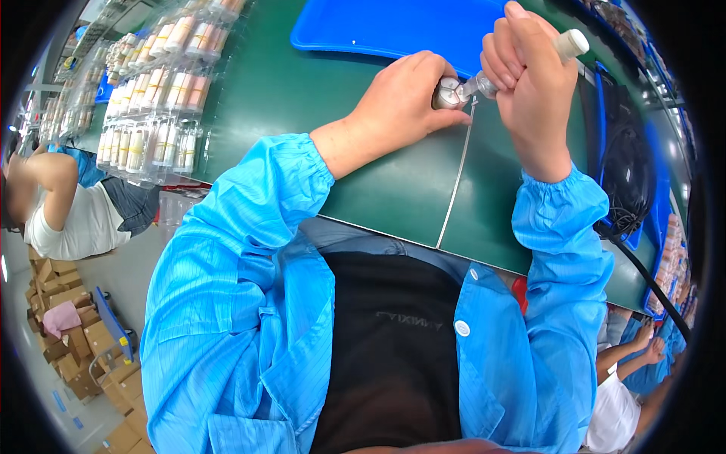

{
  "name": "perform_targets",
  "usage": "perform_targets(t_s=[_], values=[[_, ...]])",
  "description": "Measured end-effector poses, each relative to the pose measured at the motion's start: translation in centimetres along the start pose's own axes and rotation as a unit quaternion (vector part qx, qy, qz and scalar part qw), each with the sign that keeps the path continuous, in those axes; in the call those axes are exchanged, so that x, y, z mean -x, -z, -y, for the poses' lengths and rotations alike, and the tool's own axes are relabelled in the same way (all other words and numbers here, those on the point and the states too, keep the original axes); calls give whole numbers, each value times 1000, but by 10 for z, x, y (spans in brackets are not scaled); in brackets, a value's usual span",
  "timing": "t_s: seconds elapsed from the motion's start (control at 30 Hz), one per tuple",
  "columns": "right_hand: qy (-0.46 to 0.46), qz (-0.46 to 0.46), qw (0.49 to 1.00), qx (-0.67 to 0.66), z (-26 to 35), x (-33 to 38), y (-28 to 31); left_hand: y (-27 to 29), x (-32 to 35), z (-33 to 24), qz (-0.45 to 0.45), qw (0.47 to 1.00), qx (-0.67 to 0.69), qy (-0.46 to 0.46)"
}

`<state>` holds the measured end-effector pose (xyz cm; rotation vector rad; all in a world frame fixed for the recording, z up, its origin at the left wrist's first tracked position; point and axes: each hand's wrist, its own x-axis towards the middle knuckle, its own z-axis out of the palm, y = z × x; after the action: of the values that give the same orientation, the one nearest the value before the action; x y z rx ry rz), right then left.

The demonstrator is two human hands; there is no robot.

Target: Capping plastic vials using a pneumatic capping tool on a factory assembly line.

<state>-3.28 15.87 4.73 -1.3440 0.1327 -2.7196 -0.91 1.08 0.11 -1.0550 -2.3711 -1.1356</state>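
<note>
My left hand is wrapped round a small cylinder, whose pale round end faces up between thumb and fingers. My right hand is closed round a slim tool or bottle with a white cylindrical end sticking out past the thumb side. Its clear, narrow front part points at the cylinder's top and appears to touch it. My right palm hides the tool's middle. Both hands are above the green table, close to a blue tray.
Clear packs of pale cylinders stand stacked at the left. To the right, a black bundle with a cable lies by blue trays. One person is at the left, another at the lower right. Cardboard boxes and a blue trolley are on the floor.
</note>
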Motion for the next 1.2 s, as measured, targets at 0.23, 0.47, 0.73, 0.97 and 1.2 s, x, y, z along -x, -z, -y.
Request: perform_targets(t_s=[0.23, 0.47, 0.73, 0.97, 1.2], values=[[13, -3, 999, 51, 1, 8, -8, -2, -1, -2, -4, 1000, -5, -4], [26, 1, 992, -126, 8, -16, -30, -3, 1, -3, 13, 984, 177, 31], [-11, -9, 998, -54, 15, -7, -6, 5, 0, -8, 54, 975, 142, 161], [-14, -7, 998, 59, 11, -1, 8, 3, 1, -5, 27, 990, 111, 86], [4, -12, 994, 108, 13, 8, 13, -1, 1, -3, 12, 994, 97, 58]])
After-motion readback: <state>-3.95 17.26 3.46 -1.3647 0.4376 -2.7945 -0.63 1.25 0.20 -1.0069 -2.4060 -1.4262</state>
